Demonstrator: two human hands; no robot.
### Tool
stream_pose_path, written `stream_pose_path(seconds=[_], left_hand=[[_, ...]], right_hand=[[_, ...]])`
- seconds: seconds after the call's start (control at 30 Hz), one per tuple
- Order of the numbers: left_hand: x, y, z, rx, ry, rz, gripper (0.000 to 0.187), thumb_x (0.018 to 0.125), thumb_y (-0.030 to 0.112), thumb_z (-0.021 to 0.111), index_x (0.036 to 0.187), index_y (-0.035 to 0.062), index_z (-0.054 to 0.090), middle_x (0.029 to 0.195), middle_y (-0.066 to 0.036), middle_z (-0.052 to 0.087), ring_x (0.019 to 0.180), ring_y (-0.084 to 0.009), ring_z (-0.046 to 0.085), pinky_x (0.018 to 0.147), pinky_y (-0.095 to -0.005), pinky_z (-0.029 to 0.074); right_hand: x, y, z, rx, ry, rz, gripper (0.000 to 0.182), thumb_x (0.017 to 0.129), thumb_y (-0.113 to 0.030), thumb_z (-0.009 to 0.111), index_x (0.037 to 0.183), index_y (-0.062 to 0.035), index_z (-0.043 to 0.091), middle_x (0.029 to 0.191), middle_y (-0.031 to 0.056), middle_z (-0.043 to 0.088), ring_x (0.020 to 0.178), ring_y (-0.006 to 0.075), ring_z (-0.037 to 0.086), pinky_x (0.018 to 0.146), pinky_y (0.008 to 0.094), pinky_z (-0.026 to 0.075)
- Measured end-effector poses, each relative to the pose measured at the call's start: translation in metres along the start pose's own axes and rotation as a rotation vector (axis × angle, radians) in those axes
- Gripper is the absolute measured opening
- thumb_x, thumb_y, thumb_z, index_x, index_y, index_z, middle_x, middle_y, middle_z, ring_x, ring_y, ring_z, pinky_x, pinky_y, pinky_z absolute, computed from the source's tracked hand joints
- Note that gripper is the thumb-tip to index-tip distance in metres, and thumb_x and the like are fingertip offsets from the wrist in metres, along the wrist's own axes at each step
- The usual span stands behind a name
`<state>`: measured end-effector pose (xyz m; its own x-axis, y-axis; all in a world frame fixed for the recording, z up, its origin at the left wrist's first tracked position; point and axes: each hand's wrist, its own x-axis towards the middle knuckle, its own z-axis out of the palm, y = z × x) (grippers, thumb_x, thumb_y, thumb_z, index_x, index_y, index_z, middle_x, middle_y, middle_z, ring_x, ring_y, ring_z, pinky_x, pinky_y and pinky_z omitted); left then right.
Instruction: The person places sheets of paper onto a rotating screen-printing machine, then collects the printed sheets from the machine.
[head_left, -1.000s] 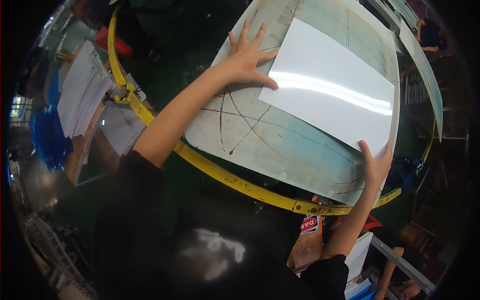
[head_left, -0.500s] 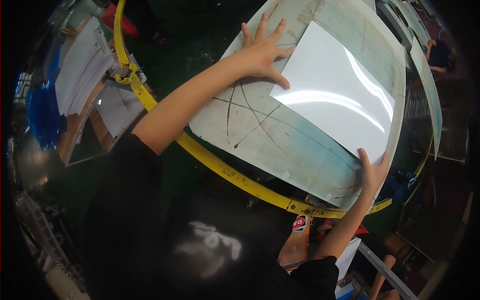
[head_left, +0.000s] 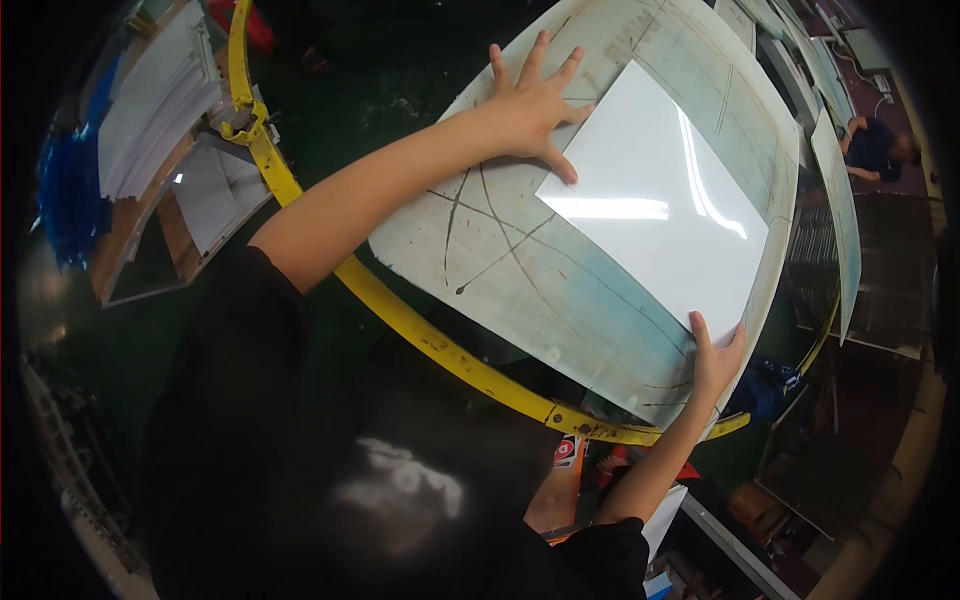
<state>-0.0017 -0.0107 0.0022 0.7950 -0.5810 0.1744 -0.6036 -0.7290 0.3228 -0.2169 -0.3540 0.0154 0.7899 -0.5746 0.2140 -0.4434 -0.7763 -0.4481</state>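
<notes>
A glossy white sheet [head_left: 650,180] lies on a worn, pale blue-green board [head_left: 530,270] marked with dark lines, with light strips reflecting off its surface. My left hand [head_left: 530,115] rests flat on the board, fingers spread, its thumb tip by the sheet's left corner. At the sheet's lower right corner is my right hand [head_left: 718,360], thumb and forefinger stretched apart and touching the corner. Its other fingers are mostly hidden.
A curved yellow metal bar [head_left: 430,345] runs below the board on my side. Stacked white sheets [head_left: 160,110] stand at the left on a wooden rack. Another person [head_left: 875,150] is at the far right, beyond a second board [head_left: 838,220].
The view has shifted, so the sheet's lower end and my right hand appear further left. Both hands keep about the same places at the sheet's edges. More of the other person shows.
</notes>
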Motion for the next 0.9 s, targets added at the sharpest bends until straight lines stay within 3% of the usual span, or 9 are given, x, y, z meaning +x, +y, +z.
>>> stream_pose_path(seconds=[0.13,0.53,0.63,0.73,0.77,0.83,0.9], left_hand=[[-0.005,0.010,-0.007,-0.049,-0.018,-0.100,0.083,0.048,0.057,0.079,0.121,0.0231,0.062,0.152,-0.020,0.005,0.135,-0.0472,-0.019,0.088,-0.0811,-0.005],[-0.006,0.019,-0.017,0.045,-0.068,-0.066,0.077,0.052,0.055,0.078,0.120,0.0224,0.063,0.153,-0.018,0.007,0.136,-0.0449,-0.017,0.088,-0.0825,-0.002],[-0.002,0.024,-0.018,0.153,-0.085,-0.033,0.073,0.055,0.054,0.077,0.117,0.0195,0.064,0.152,-0.018,0.007,0.136,-0.0444,-0.016,0.088,-0.0825,-0.001],[0.002,0.036,-0.024,0.292,-0.153,-0.037,0.070,0.057,0.054,0.077,0.113,0.0150,0.065,0.152,-0.018,0.009,0.137,-0.0445,-0.013,0.089,-0.0823,-0.001],[0.003,0.044,-0.028,0.370,-0.199,-0.066,0.069,0.058,0.052,0.077,0.114,0.0142,0.064,0.152,-0.019,0.010,0.137,-0.0444,-0.011,0.089,-0.0823,0.000],[0.005,0.064,-0.036,0.533,-0.289,-0.116,0.069,0.060,0.049,0.077,0.116,0.0125,0.062,0.152,-0.019,0.011,0.138,-0.0441,-0.009,0.089,-0.0824,0.000],[0.001,0.079,-0.023,0.763,-0.048,-0.099,0.063,0.066,0.043,0.073,0.120,0.0122,0.059,0.152,-0.019,0.011,0.138,-0.0441,-0.006,0.089,-0.0826,0.001]], right_hand=[[0.001,-0.002,-0.001,0.021,-0.027,0.005,0.081,0.059,-0.042,0.083,0.116,0.0073,0.053,0.113,0.0237,0.057,0.107,0.0367,0.054,0.092,0.0401,0.041],[0.001,-0.002,0.001,-0.121,-0.044,0.072,0.087,0.058,-0.049,0.080,0.122,0.0021,0.051,0.119,0.0221,0.052,0.112,0.0358,0.050,0.095,0.0452,0.038],[-0.005,-0.004,0.004,-0.579,0.218,-0.144,0.079,0.065,-0.051,0.075,0.124,-0.0028,0.051,0.121,0.0184,0.051,0.113,0.0314,0.049,0.096,0.0497,0.035],[-0.001,-0.020,-0.005,-0.304,-0.163,-0.171,0.067,0.073,-0.047,0.070,0.123,-0.0071,0.054,0.120,0.0146,0.053,0.110,0.0278,0.052,0.096,0.0539,0.032],[-0.004,-0.029,-0.012,-0.373,-0.195,-0.185,0.058,0.077,-0.040,0.067,0.125,-0.0082,0.054,0.120,0.0131,0.055,0.111,0.0278,0.051,0.097,0.0488,0.034],[0.001,-0.013,-0.009,-0.274,-0.241,-0.242,0.060,0.077,-0.039,0.068,0.126,-0.0075,0.053,0.122,0.0149,0.054,0.113,0.0296,0.051,0.098,0.0438,0.035],[0.000,-0.002,-0.014,-0.250,-0.274,-0.304,0.059,0.079,-0.032,0.068,0.129,-0.0056,0.050,0.127,0.0175,0.052,0.118,0.0319,0.048,0.100,0.0353,0.035]])
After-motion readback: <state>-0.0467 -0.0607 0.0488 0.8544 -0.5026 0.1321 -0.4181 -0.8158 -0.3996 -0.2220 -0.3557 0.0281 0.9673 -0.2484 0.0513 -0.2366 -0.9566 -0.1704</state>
